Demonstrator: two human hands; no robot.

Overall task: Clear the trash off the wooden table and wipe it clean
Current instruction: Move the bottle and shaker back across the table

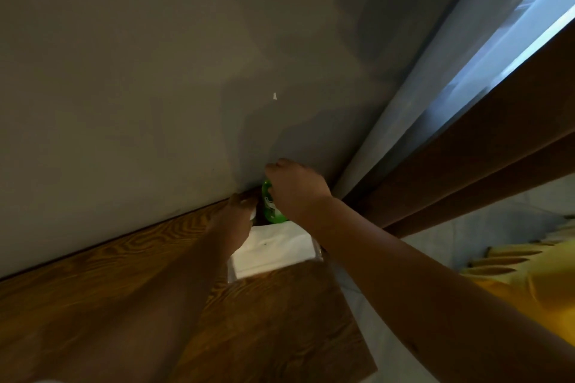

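The wooden table point(280, 314) runs along a grey wall. At its far corner stands a green bottle point(270, 208), and my right hand point(295, 186) is closed around its upper part. My left hand point(239, 211) reaches to the same corner, just left of the bottle, with something small and white at its fingertips; whether it grips anything is unclear. A white tissue pack point(273, 250) in clear wrap lies on the table right behind both hands.
The grey wall point(155, 87) backs the table. A pale curtain point(413, 109) and a brown curtain point(485, 146) hang at the right by a bright window. A white bed surface point(466, 227) lies beside the table's right edge.
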